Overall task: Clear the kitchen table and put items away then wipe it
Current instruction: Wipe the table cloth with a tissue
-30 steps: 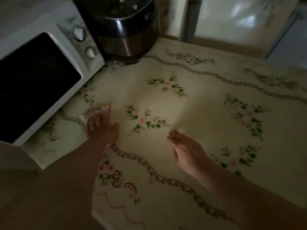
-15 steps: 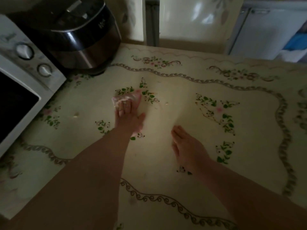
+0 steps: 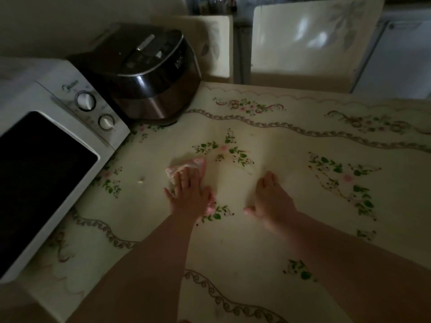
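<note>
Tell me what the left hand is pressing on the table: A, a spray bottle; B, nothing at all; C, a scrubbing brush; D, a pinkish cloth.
D: the left hand lies flat on a crumpled pinkish cloth on the table.

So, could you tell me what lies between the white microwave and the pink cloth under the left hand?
Head view: a small pale crumb lies on the floral tablecloth there, touching neither.

Dim overall, brightest mid cream floral tablecloth (image 3: 268, 141) (a soft pool). Glare on glossy pale chair back (image 3: 310, 36). Dark corners, wide-angle bending, slight blur.
</note>
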The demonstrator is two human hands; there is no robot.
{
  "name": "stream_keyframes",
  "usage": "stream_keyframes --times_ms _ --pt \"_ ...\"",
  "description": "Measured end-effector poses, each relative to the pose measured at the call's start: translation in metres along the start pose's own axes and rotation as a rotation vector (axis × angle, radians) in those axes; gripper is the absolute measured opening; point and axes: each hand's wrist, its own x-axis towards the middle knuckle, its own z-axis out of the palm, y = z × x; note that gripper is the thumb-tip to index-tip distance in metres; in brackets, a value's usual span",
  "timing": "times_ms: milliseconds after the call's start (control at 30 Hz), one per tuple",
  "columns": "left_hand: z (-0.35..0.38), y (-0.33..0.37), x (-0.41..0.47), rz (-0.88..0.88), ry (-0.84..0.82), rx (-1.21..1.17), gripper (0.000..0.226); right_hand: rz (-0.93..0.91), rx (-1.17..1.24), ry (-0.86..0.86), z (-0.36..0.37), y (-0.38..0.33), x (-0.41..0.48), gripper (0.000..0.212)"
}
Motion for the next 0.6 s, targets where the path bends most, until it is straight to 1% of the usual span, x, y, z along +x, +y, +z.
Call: stream_keyframes --times_ms 67,133,233,300,467,600 --pt "-0.002 -0.010 0.008 -0.043 0.008 0.036 0.067 0.046 0.020 -0.025 -0.003 -0.007 0.011 0.102" --pt "-0.003 -0.014 0.021 -0.070 0.019 0.022 0.068 0.073 0.037 -0.032 -0.004 -0.011 0.018 0.106" --pt "-0.009 -0.009 0.043 -0.122 0.051 -0.054 0.070 0.076 0.071 -0.004 0.001 -0.007 0.018 0.110" --pt "-0.014 -0.004 0.062 -0.110 0.046 -0.024 0.073 0.069 0.086 0.010 0.005 -0.003 0.017 0.110" --pt "-0.013 0.018 0.095 0.133 0.057 0.200 0.073 0.033 0.115 0.021 0.010 0.004 0.019 0.111" --pt "-0.011 0.046 0.093 0.275 0.019 0.257 0.079 0.002 0.164 0.002 0.007 0.015 0.012 0.106"
